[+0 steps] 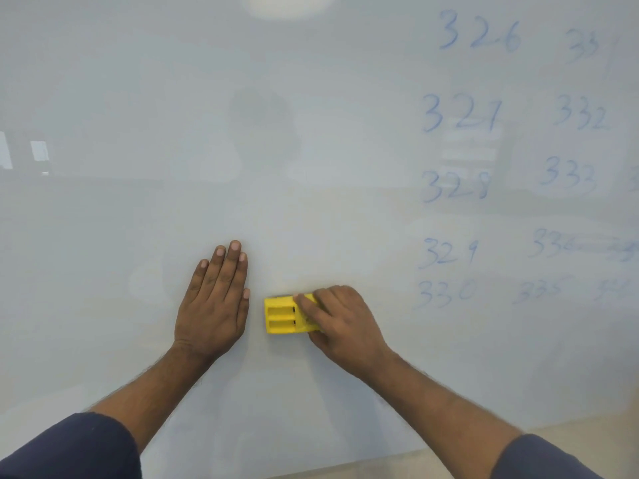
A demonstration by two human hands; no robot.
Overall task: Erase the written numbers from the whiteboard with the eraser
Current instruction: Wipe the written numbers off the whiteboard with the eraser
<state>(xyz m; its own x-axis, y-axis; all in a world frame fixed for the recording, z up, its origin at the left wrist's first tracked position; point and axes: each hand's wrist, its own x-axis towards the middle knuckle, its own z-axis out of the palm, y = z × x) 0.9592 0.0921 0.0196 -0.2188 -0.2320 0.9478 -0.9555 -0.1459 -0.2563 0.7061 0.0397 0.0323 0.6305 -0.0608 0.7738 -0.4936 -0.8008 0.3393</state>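
A whiteboard (311, 150) fills the view. Blue handwritten numbers (460, 114) stand in columns on its right side, from 326 down to 330, with more from 331 downward further right; the lowest right ones are smeared. The left and middle of the board show only faint wipe marks. My right hand (340, 323) grips a yellow eraser (281, 316) pressed flat against the board, low and centre. My left hand (214, 299) lies flat on the board just left of the eraser, fingers together and pointing up, holding nothing.
The board's lower edge (397, 454) runs along the bottom right, with a beige surface (553, 430) beyond it. Reflections of a ceiling light (287, 5) and room objects show on the glossy board.
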